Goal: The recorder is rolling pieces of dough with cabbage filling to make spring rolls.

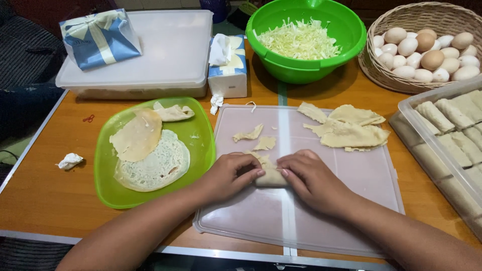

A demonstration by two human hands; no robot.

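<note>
Both grips pinch roll between fingertips.

Bare board nearside — wrapper scraps beyond

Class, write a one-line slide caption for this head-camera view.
Left hand and right hand grip a pale dough roll on a translucent plastic board.

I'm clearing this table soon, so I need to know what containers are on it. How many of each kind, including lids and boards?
Round green plastic bowl of shredded cabbage: 1
Square green plastic plate of thin wrappers: 1
Woven wicker basket of eggs: 1
Lidded clear plastic boxes: 2
Translucent plastic board under both hands: 1
Total: 6
</note>
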